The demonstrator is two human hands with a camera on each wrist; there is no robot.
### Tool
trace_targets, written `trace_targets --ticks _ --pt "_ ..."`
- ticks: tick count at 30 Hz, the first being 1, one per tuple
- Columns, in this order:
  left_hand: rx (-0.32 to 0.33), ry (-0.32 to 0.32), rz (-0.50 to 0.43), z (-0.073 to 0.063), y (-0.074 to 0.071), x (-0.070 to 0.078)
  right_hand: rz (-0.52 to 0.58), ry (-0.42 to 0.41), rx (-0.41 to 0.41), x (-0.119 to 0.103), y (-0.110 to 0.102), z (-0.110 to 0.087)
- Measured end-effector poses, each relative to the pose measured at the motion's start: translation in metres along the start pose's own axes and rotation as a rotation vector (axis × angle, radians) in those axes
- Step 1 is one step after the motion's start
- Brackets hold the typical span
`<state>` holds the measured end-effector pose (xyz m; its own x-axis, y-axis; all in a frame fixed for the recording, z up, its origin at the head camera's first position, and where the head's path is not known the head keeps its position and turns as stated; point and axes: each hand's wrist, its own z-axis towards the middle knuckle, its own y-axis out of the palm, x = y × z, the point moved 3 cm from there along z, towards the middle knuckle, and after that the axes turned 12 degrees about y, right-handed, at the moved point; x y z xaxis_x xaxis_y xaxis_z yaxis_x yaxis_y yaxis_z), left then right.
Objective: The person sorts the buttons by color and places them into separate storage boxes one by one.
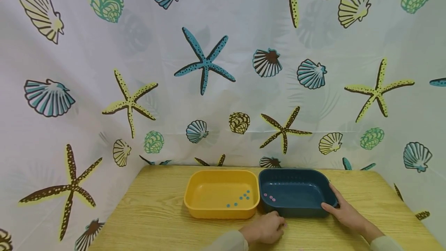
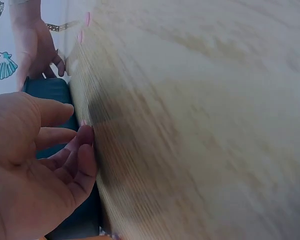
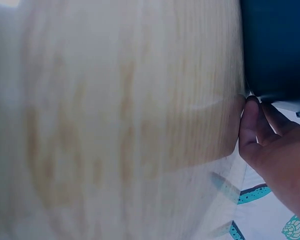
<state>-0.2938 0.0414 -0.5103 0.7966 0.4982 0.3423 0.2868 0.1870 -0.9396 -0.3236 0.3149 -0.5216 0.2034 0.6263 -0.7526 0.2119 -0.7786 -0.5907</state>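
Note:
My left hand [image 1: 266, 227] is low in front of the dark blue bin [image 1: 297, 211], fingers bent. A small pink disc [image 1: 285, 225] shows right at its fingertips, and in the left wrist view this pink disc [image 2: 83, 123] peeks out past the bent finger. With thumb and fingers, my right hand [image 1: 348, 214] grips the right end of the blue bin; the right wrist view has its fingertips [image 3: 251, 107] at the bin's lower edge. Three pink discs [image 1: 270, 197] lie inside that bin, toward its left end.
A yellow bin [image 1: 223, 214] stands against the blue bin's left side and contains several small blue discs [image 1: 244, 195]. More pink discs [image 2: 87, 19] lie on the wooden table [image 1: 153, 212]. A curtain [image 1: 237, 88] printed with shells and starfish surrounds the table at the back and sides.

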Motion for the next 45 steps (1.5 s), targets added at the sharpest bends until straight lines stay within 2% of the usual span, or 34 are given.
trace_targets --ticks 7,14,21,27,35,45 --pt "-0.035 -0.025 0.024 0.0004 0.0046 0.0026 0.005 0.006 0.006 0.0007 0.0007 0.0007" --pt "0.004 0.009 0.013 0.0005 0.0026 0.0009 -0.005 0.013 0.007 -0.0019 -0.0003 -0.0007" --pt "0.002 0.029 -0.068 0.0031 0.0046 -0.0021 -0.031 0.023 0.017 -0.0016 0.0001 -0.0004" --pt "0.025 -0.007 -0.108 0.006 0.0082 -0.0011 -0.026 0.018 0.014 -0.0021 0.0002 -0.0007" --pt "0.077 -0.043 -0.075 0.0068 0.0099 0.0018 -0.016 0.006 0.009 -0.0021 0.0009 0.0003" --pt "0.06 -0.02 -0.069 0.0052 0.0101 0.0028 0.005 0.003 0.004 -0.0017 0.001 -0.0008"
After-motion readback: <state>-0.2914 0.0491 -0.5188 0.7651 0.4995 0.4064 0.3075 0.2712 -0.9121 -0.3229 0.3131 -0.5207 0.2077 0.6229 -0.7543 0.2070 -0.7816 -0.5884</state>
